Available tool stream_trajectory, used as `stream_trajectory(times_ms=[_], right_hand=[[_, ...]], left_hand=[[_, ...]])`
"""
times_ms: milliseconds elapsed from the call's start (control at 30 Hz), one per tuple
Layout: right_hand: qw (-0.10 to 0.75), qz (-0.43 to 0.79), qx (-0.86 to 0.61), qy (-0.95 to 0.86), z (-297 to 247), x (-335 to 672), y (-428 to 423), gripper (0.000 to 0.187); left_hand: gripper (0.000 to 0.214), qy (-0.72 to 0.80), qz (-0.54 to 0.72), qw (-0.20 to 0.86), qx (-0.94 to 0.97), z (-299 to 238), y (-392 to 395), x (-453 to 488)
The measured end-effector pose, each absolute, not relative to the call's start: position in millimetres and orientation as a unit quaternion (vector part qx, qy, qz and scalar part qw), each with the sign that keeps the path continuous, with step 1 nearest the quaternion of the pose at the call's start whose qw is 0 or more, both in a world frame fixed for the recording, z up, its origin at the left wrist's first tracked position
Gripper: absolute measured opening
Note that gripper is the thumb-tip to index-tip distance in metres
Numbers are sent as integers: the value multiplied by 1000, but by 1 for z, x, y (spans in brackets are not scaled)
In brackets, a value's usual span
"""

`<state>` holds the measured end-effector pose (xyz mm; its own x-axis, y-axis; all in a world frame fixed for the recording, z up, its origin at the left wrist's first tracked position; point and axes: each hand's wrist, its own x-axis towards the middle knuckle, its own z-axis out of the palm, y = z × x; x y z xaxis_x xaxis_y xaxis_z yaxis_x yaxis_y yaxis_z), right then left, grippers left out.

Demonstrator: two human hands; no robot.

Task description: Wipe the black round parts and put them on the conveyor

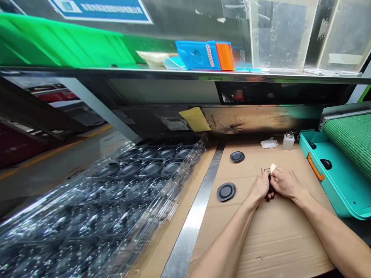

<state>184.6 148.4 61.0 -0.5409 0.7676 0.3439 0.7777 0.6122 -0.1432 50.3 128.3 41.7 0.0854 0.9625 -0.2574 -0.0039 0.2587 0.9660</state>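
Over the cardboard my two hands meet at a small black part (271, 184), most of it covered by fingers. My left hand (261, 183) is closed around its left side. Pinched in my right hand (285, 181) is a small white cloth (273, 168), pressed close to the black part; only its tip shows. To the left of my hands lie two round black discs, a nearer disc (226, 192) and a farther disc (237, 156), both flat on the cardboard (278, 239).
Clear plastic trays (150, 189) with round black parts fill the left side. A turquoise bin (344, 185) with several black pieces stands right, beside a green conveyor belt (353, 135). A small bottle (288, 141) and a crumpled white wipe (269, 143) sit at the back.
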Motion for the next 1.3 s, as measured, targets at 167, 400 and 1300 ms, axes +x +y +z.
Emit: stream_trajectory(times_ms=[167, 400, 1300], right_hand=[[215, -18, -424, -880, 59, 185, 150, 18], [223, 32, -445, -867, 60, 185, 148, 15], [315, 155, -427, -834, 57, 190, 160, 21]], left_hand=[[51, 521, 431, 594, 435, 45, 127, 52], [51, 543, 415, 574, 451, 45, 126, 52], [37, 424, 466, 751, 196, 54, 141, 41]])
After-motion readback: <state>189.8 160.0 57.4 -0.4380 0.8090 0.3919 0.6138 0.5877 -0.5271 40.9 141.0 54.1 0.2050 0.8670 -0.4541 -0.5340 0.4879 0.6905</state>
